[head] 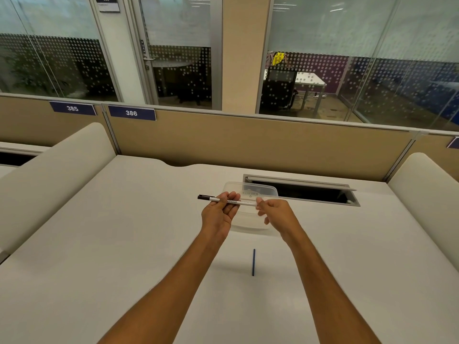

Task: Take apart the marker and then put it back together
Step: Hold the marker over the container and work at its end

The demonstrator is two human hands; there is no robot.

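Observation:
A white marker [244, 202] with a black cap at its left end is held level above the white desk [124, 232]. My left hand [218, 212] grips the barrel near the cap end. My right hand [275, 211] pinches the barrel's right end with its fingertips. A thin dark blue rod [253, 262], like an ink core, lies on the desk nearer to me, between my forearms.
A clear plastic container [250, 192] lies on the desk just behind and under my hands. An open cable slot [300, 189] is set into the desk at the back right. Beige partitions bound the desk at the back and both sides.

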